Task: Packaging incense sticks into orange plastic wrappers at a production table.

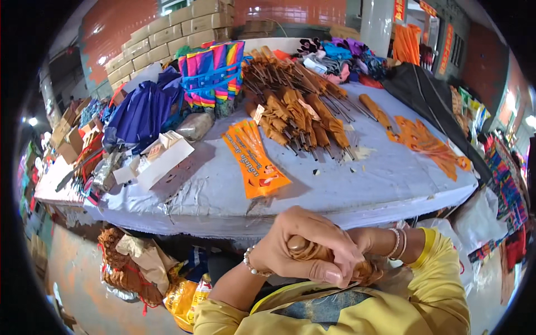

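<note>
Close to my body, in front of the table edge, both hands are wrapped round a folded brown-orange umbrella [316,252]. Its rounded brown end pokes out of the grip of my left hand [298,229], whose thumb presses along the cloth. My right hand [357,245] closes on the same umbrella from the other side; its fingers are partly hidden behind the left hand. Beyond them on the table lies a fan of orange printed sleeves [251,159]. A heap of brown-orange folded umbrellas [296,106], shafts pointing various ways, lies behind the sleeves.
The table [335,187] has a pale cloth cover. A white box [167,162], blue umbrellas [142,111] and a rainbow-striped bundle [209,75] stand left. At right lie a single folded umbrella [375,110], orange cloth pieces [424,137] and a black cover [427,92]. Bags [184,298] sit below left.
</note>
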### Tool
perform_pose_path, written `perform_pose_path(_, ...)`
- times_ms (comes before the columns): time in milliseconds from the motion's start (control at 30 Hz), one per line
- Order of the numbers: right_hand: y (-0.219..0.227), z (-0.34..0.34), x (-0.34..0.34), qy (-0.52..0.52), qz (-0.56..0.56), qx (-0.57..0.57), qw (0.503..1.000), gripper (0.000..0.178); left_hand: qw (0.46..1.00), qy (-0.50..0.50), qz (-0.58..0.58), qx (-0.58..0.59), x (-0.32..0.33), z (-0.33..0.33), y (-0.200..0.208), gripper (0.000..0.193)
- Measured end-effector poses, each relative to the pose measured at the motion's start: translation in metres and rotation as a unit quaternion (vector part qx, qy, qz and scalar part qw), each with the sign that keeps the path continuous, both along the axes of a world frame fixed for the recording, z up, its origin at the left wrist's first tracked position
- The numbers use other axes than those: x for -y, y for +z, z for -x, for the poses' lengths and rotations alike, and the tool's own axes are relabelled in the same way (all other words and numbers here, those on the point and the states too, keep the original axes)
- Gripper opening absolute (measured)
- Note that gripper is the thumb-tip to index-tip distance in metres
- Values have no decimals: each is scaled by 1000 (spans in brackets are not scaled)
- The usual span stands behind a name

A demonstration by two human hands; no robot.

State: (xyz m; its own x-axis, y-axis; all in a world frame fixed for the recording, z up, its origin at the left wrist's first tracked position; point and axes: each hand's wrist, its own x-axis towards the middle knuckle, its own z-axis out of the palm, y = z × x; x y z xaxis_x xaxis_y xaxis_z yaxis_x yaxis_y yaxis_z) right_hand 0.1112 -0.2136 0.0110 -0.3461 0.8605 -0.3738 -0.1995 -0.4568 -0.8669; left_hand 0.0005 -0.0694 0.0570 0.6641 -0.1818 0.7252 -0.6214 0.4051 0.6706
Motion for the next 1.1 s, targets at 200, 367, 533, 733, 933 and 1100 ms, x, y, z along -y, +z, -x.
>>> perform_pose_path(200,20,-16,-36,-238,-171,223,930,16,965,206,95,-133,5,-42,-21,12)
perform_pose_path(367,25,-19,-3,-176,19,94,980,16,982,128,59,-128,4,-32,-21,18)
perform_pose_path(533,10,-12,-7,-135,28,137,981,17,979,73,67,-177,2,-32,-18,21)
perform_pose_path(733,-8,-16,-32,-337,-245,337,844,29,931,315,100,-157,8,-58,-44,20)
perform_pose_path(933,-29,-33,1,-318,-137,258,902,52,772,587,-240,39,-68,-48,-67,25)
perform_pose_path(1100,-36,-28,2,-330,-167,259,893,60,651,652,-380,81,-115,-49,-78,21)
